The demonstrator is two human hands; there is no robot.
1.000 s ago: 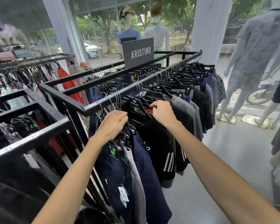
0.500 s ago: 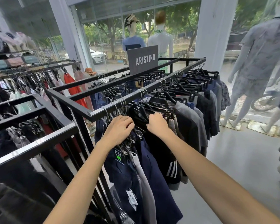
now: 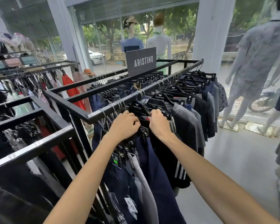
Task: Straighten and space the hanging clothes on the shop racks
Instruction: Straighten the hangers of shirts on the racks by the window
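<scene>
Clothes hang in a tight row off the near rail of the black shop rack, mostly dark stuff: navy, black, grey. Both bare arms reach in from the bottom of the view to the near end of that rail. Left grip is clenched round a bunch of clip hangers just under the rail, knuckles up. A navy garment and a pale grey one dangle below it, with a paper tag hanging low. Right grip sits just beside it, fingers curled over the sloping arm of a black hanger printed ARISTINO. The two are really close, can't tell if they actually touch. Under the right wrist there's a pair of black shorts with white stripes. A grey ARISTINO sign stands on top of the rack further back. More racks of clothes on the left, a mannequin in a patterned set by the window on the right, grey floor underneath.
</scene>
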